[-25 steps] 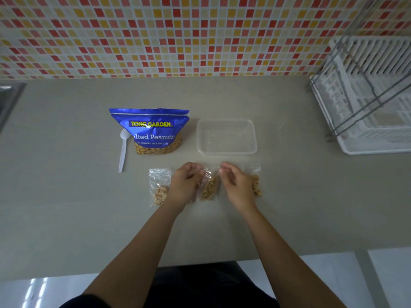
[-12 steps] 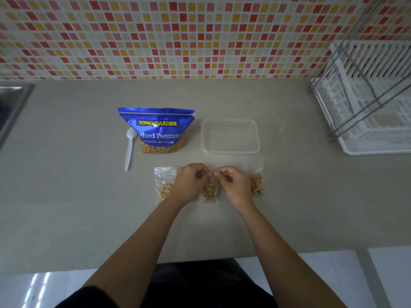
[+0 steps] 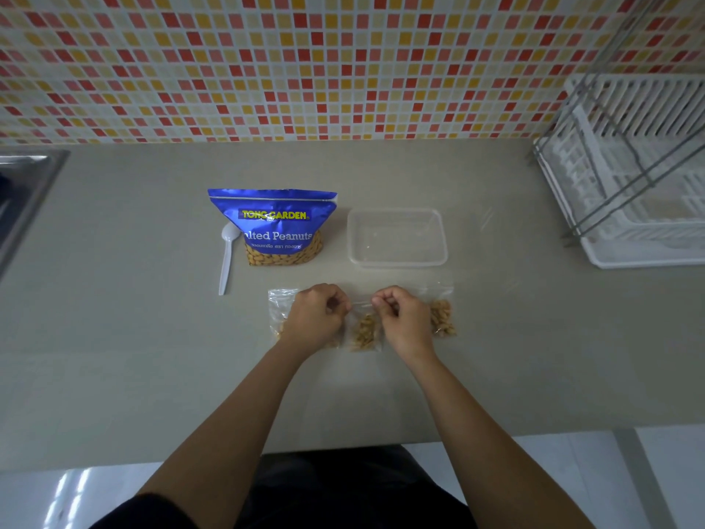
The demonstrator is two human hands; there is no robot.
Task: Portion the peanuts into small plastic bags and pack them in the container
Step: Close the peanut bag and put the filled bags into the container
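My left hand (image 3: 316, 315) and right hand (image 3: 400, 318) have drawn apart, fingers pinching the middle peanut bag (image 3: 364, 332) top, probably sealing it; container (image 3: 396, 238) still empty.

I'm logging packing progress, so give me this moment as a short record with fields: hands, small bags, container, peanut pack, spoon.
hands: left hand and right hand pinch the top of the middle small bag
small bags: three in a row, each holding peanuts; left bag, right bag
container: clear container, nothing inside, no lid on
peanut pack: blue peanut pack, upright
spoon: white spoon lying left of pack
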